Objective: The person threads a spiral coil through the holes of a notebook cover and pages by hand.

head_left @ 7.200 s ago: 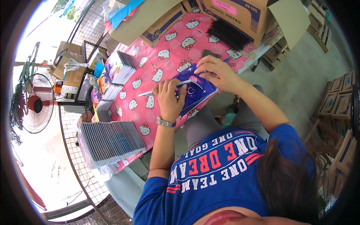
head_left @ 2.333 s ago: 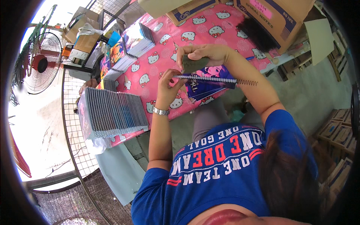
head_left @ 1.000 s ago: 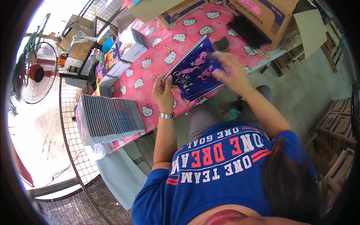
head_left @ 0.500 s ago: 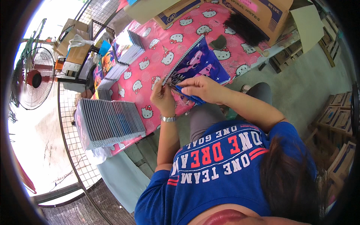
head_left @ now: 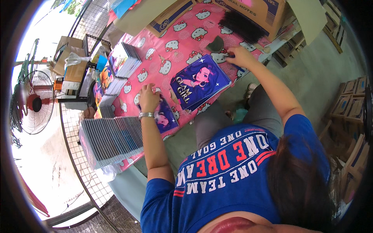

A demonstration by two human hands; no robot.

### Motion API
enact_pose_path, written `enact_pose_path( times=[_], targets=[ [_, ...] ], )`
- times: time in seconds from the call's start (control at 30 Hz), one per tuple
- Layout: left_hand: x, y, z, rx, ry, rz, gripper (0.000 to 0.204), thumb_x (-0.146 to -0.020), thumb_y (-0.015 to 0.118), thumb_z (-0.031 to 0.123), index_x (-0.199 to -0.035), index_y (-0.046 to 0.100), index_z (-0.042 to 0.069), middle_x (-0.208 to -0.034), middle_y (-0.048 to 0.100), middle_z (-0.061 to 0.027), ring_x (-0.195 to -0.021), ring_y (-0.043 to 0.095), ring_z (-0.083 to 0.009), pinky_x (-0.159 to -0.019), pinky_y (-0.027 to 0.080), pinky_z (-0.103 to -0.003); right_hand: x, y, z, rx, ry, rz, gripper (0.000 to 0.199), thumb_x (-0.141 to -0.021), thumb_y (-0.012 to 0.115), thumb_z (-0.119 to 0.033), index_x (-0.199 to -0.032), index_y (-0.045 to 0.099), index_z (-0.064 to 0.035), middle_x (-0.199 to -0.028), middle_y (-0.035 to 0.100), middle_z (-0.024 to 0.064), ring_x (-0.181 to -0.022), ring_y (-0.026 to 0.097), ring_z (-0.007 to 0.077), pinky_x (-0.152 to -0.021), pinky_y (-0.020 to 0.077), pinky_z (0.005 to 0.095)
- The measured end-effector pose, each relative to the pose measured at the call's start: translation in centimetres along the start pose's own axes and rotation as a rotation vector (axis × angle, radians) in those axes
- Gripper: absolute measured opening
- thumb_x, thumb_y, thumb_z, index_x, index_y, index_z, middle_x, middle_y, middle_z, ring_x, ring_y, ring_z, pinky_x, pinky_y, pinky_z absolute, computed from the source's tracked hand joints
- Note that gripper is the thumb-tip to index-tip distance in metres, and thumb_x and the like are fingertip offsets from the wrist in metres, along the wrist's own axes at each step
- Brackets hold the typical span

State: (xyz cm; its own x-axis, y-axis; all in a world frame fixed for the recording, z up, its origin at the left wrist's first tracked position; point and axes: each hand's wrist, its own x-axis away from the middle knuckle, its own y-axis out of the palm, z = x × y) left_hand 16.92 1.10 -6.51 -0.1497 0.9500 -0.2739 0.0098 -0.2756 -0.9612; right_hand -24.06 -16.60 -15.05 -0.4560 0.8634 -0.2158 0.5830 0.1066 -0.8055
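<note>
Workroom tabletop in pink, my grips on either side of one purple stack

Wire mesh borders the room to the left of the purple stack, and my pink-covered tabletop spreads all round that stack. Beyond it stands a brown carton; well left of it, a tall pile of coil-bound notebooks. Next in size comes a purple notebook, lying just left of the stack. Black coils lie beyond the stack, a dark green pad nearer its far edge, and a blue-handled tool just off its right corner.

My left grip is over the notebook, covering part of it, so the notebook's long axis is hard to read; I cannot tell whether those fingers are clamped. My right grip is across the stack, near the tool; I cannot tell if its fingertips hold anything. The stack's long axis slants from near left to far right, toward my right grip.

Half a second ago a coil-bound notebook was raised over the stack in my left grip, the tool in my right. Now the stack's top cover shows whole, and a notebook lies left of it.
</note>
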Motion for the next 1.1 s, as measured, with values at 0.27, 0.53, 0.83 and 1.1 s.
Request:
enact_pose_path(
  times=[0.27,0.53,0.83,1.1],
  targets=[
    [-6.4,4.1,14.4,0.545,0.217,-0.149,0.026,-0.081,0.069,0.01,-0.106,0.069,0.004,-0.108,0.065,-0.018,-0.104,0.06,-0.0375,-0.093,0.048,-0.044,-7.0,0.8,5.5,0.586,0.103,0.228,0.023,-0.089,0.054,-0.018,-0.102,0.066,-0.0024,-0.105,0.063,0.0129,-0.103,0.061,0.0329,-0.084,0.0529,0.0449],
    [-8.3,5.7,14.0,0.719,-0.114,-0.468,0.029,-0.076,0.073,0.001,-0.105,0.067,0.002,-0.097,0.069,-0.0176,-0.091,0.067,-0.0303,-0.081,0.053,-0.038,-8.8,-1.1,5.3,0.685,0.007,0.21,0.023,-0.088,0.053,-0.016,-0.102,0.065,-0.0019,-0.103,0.062,0.0141,-0.103,0.063,0.0311,-0.085,0.0532,0.0432],
    [-5.4,-5.6,13.1,0.791,0.066,-0.205,0.025,-0.08,0.066,-0.002,-0.105,0.061,0.001,-0.093,0.071,-0.0156,-0.085,0.069,-0.0281,-0.076,0.052,-0.036,-2.8,-8.7,-6.9,-0.296,-0.329,0.158,0.033,-0.091,0.061,-0.016,-0.124,0.066,-0.0182,-0.102,0.058,0.0099,-0.101,0.058,0.0241,-0.093,0.0438,0.0384],
    [1.8,-7.9,16.4,0.386,0.383,0.105,0.025,-0.079,0.063,0.004,-0.103,0.064,0.009,-0.091,0.066,-0.0059,-0.09,0.06,-0.0268,-0.089,0.038,-0.04,4.8,-8.1,-13.1,-0.499,-0.413,0.026,0.024,-0.087,0.069,-0.017,-0.111,0.072,-0.0183,-0.101,0.06,0.0023,-0.102,0.056,0.0203,-0.092,0.0387,0.0367]
  ],
)
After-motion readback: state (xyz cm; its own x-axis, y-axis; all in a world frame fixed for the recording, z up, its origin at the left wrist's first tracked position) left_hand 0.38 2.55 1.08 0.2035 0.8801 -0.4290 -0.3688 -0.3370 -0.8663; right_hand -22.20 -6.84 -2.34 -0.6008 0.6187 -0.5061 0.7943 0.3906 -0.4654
